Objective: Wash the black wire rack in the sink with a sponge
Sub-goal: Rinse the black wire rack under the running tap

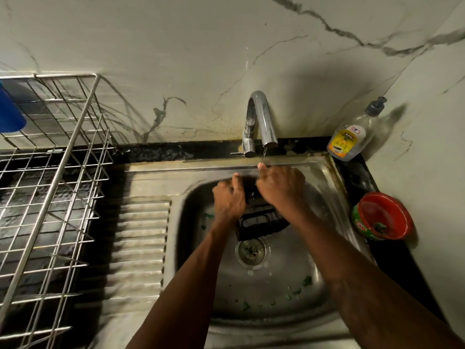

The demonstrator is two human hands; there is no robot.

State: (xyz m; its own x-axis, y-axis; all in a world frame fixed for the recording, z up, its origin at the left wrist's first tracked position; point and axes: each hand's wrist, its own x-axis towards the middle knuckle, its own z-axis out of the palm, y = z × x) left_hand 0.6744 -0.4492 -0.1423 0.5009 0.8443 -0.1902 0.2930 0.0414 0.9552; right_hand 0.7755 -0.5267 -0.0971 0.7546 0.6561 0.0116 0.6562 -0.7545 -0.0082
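Observation:
The black wire rack (pixel 261 220) stands tilted inside the steel sink (pixel 281 285), above the drain. My left hand (pixel 230 197) grips its left upper edge, thumb pointing up. My right hand (pixel 281 185) curls over the rack's top right, under a thin stream of water from the chrome tap (pixel 261 119). Both hands hide the rack's top. No sponge shows; whether the right hand holds one is hidden.
A dish-soap pump bottle (pixel 352 134) stands at the sink's back right corner. A red bowl (pixel 383 216) sits on the right counter. A steel wire dish drainer (pixel 50 185) with a blue cup (pixel 10 114) fills the left. Green scraps (pixel 299 289) lie in the basin.

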